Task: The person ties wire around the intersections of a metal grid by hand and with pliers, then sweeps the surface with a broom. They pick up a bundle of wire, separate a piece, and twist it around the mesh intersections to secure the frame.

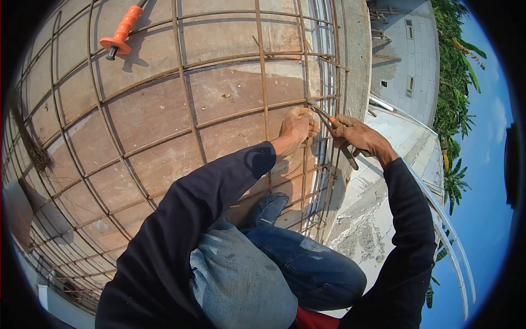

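Note:
My right hand (359,136) is closed round the handles of metal pincers (329,122), whose jaws touch a crossing of rusty rebar near the edge of the formwork. Just left of the jaws, my left hand (298,125) has its fingers curled together beside the same crossing; what they pinch, if anything, is too small to make out. The rebar grid (219,122) spreads over brown panels (230,88). On the grid at the upper left lies a chisel with an orange grip and round guard (126,27).
A bundle of thin tie wire (37,151) hangs on the grid at the far left. Along the right side runs a concrete edge (359,60), with a pale block wall (408,60), long pipes (446,241) and trees beyond. My bent knees are below my hands.

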`<action>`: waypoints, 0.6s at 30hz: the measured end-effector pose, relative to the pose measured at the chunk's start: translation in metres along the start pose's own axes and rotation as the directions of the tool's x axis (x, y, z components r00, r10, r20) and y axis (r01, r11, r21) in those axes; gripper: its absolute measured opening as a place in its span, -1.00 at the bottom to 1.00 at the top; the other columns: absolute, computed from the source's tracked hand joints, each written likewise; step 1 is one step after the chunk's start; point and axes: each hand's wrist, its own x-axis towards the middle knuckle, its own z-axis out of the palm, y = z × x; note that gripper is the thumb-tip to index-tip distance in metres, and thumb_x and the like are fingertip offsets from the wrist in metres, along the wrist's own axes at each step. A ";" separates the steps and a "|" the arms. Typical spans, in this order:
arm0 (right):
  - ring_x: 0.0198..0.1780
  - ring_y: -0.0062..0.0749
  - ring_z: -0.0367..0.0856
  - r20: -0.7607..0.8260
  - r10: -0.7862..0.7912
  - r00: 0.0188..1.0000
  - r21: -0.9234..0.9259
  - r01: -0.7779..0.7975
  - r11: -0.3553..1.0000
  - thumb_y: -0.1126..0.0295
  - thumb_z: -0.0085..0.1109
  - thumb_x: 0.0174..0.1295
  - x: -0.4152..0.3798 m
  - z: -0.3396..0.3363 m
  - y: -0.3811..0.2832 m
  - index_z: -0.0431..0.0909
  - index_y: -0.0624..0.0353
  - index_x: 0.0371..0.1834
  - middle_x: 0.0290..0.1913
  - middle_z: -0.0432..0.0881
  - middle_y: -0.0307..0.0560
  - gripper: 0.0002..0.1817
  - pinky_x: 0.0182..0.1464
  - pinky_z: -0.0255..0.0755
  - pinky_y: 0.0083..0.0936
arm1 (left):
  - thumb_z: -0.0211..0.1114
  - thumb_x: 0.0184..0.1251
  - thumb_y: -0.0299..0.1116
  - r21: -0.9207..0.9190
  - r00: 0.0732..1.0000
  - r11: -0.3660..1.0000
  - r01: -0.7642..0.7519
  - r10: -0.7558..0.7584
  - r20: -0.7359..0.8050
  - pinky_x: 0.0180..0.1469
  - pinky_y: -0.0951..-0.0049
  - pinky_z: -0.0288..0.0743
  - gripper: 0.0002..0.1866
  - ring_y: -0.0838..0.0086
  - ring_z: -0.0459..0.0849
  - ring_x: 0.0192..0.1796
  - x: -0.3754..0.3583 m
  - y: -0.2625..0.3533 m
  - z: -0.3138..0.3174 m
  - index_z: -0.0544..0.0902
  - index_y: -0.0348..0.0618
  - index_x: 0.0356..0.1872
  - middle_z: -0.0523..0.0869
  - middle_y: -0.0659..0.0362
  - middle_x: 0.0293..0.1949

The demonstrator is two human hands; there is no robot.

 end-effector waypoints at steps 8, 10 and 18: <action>-0.45 -0.53 0.62 0.142 0.205 0.968 0.698 -0.245 0.673 0.19 0.05 0.38 -0.010 0.016 -0.003 0.37 0.09 0.00 -0.32 0.56 -0.21 -0.73 -0.49 0.62 -0.60 | 0.16 0.36 -0.03 -0.365 0.798 0.815 0.450 -0.183 0.574 -0.13 0.27 0.72 -0.57 0.26 0.72 -0.25 0.012 -0.008 0.029 0.48 -0.23 -0.05 0.66 0.00 -0.21; -0.20 -0.28 0.67 0.051 0.116 0.992 0.395 -0.127 0.910 0.08 0.11 0.33 -0.015 0.015 0.001 0.35 0.17 0.07 -0.20 0.59 -0.04 -0.56 -0.36 0.62 -0.34 | 0.15 0.36 -0.12 -0.510 0.869 0.749 0.423 -0.175 0.464 -0.14 0.29 0.72 -0.66 0.28 0.71 -0.27 0.016 -0.012 0.046 0.49 -0.22 -0.10 0.66 0.01 -0.24; -0.18 -0.05 0.55 -0.533 -0.286 0.796 -0.807 -0.376 0.455 0.43 0.05 0.15 -0.046 0.036 0.002 0.39 0.33 -0.01 -0.28 0.51 0.10 -0.66 -0.15 0.51 -0.16 | 0.11 0.32 -0.42 -0.754 0.945 0.615 0.230 -0.325 0.023 -0.28 0.26 0.70 -0.83 0.23 0.63 -0.42 0.032 -0.007 0.093 0.40 -0.31 -0.41 0.53 0.00 -0.46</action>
